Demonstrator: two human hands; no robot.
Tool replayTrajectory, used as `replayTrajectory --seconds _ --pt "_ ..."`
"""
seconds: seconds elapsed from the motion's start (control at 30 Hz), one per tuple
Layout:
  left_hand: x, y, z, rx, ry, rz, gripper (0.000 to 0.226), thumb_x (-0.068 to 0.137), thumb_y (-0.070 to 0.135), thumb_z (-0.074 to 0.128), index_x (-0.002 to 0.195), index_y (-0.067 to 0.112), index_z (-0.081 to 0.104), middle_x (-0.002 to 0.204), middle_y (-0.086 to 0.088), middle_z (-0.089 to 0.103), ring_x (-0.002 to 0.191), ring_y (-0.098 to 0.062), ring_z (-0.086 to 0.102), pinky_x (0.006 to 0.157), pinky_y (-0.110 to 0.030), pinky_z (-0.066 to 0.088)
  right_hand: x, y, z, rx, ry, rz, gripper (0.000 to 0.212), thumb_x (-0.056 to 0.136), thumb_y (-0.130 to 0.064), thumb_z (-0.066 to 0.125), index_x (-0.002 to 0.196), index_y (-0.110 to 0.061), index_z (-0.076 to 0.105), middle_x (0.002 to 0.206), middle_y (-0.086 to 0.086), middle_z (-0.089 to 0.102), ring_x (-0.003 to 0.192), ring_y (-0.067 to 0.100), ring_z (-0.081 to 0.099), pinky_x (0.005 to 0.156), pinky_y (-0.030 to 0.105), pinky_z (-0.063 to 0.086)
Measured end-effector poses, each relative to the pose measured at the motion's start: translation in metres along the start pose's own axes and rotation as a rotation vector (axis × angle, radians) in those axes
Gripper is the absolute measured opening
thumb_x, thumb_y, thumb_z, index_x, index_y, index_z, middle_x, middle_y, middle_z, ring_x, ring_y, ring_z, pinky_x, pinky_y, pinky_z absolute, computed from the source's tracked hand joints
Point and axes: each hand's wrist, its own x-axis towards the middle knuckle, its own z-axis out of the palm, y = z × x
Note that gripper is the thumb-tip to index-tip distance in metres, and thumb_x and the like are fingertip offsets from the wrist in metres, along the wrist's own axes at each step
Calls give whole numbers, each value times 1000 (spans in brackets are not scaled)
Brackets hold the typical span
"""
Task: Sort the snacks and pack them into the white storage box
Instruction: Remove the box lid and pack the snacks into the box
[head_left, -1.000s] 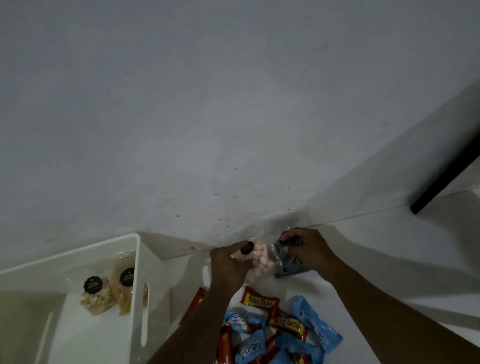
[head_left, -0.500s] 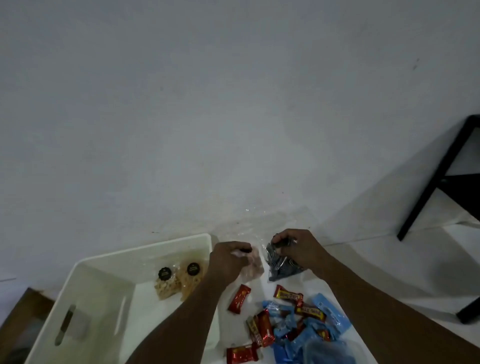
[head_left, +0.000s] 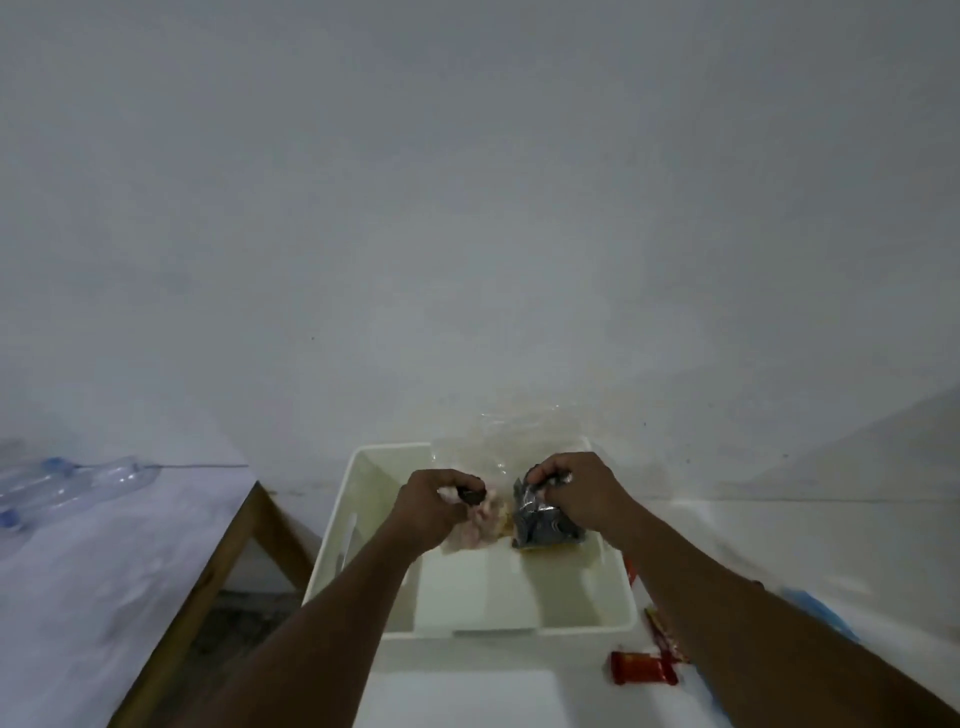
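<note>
Head view puts us over the white storage box (head_left: 470, 613), with both hands inside its far end. We judge the step in hand to be the placing of two small bags at once. Our left hand (head_left: 434, 506) has its fingers closed round the top of a clear bag of pale pink sweets (head_left: 475, 530), pinched just under a dark round label. Our right hand (head_left: 574, 491) is clenched on the neck of a dark, silvery bag (head_left: 543, 525). The two bags hang side by side, nearly touching, low against the far wall of the box; whether they rest on its floor yet we cannot tell.

Next, as we see it, we need to lower both until they sit, ease our fingers off the necks, and go back for what lies outside. A red wrapped bar (head_left: 644, 667) rests on the white table just past the near right corner of the box, with another red wrapper (head_left: 662, 631) along the box's right side and something blue (head_left: 815, 610) behind our right forearm.

The bags look soft and crinkly, loosely filled, so they should slump where set down. Something yellowish shows between and beneath them, too blurred to name. The near half of the box floor is bare.
</note>
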Motion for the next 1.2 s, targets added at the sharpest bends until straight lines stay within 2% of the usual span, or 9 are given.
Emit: replayTrajectory --seconds 0.07,0.27,0.4,0.53,0.67,0.73,0.8,0.93,1.2 --pt "8 -29 1 7 -14 -52 49 68 -15 69 70 33 79 86 9 78 88 -11 74 84 -29 59 6 15 23 -4 -2 60 26 76 6 67 78 -19 75 88 -5 72 78 2 64 69 9 50" --pt "43 -81 27 60 -108 -173 40 70 -15 66 75 23 78 85 6 77 58 7 62 65 -11 49 37 70 61 -21 -21 258 30 77 6 64 69 -21 76 88 -5 75 90 14 68 87 34 57" --pt "61 -111 46 109 -82 -142 57 69 -15 58 67 40 73 80 22 72 76 4 67 72 -10 48 55 91 75 -54 -27 326 16 76 -2 72 76 -17 78 85 -9 74 85 12 67 77 24 55" --pt "62 -117 57 159 -23 -115 39 70 -14 62 88 16 79 89 7 70 98 -16 65 83 -5 40 60 91 80 -113 -8 331 18 81 -2 63 86 -14 75 87 -6 69 84 12 61 72 21 48" --pt "53 -104 53 265 -60 -189 33 76 5 67 99 26 77 103 2 75 132 -28 44 118 -36 26 45 64 66 -226 -19 273 15 84 -6 58 89 -8 72 93 3 68 89 19 62 76 24 51" --pt "42 -88 48 314 -113 -205 25 70 26 69 90 39 73 97 3 73 129 -32 44 115 -44 33 29 45 49 -267 -62 254 21 86 -10 56 100 -7 70 100 6 68 98 25 62 87 32 50" --pt "29 -62 45 274 -123 -193 31 60 38 70 89 45 71 102 -1 71 116 -30 58 103 -39 47 11 28 27 -203 -52 235 19 85 -13 58 98 -10 71 96 3 66 94 23 64 77 28 52" --pt "-2 4 60 248 -137 -99 32 79 20 74 112 20 73 110 5 66 107 -17 63 93 -25 48 -36 13 -24 -106 9 171 11 81 -18 64 86 -21 73 91 -2 72 84 16 66 75 29 55" --pt "-82 95 183 100 -220 120 13 84 16 70 95 19 77 92 0 73 79 -13 68 74 -20 54 -152 106 -135 -104 225 328 16 80 -15 68 70 -26 70 93 3 75 89 20 69 83 29 52"
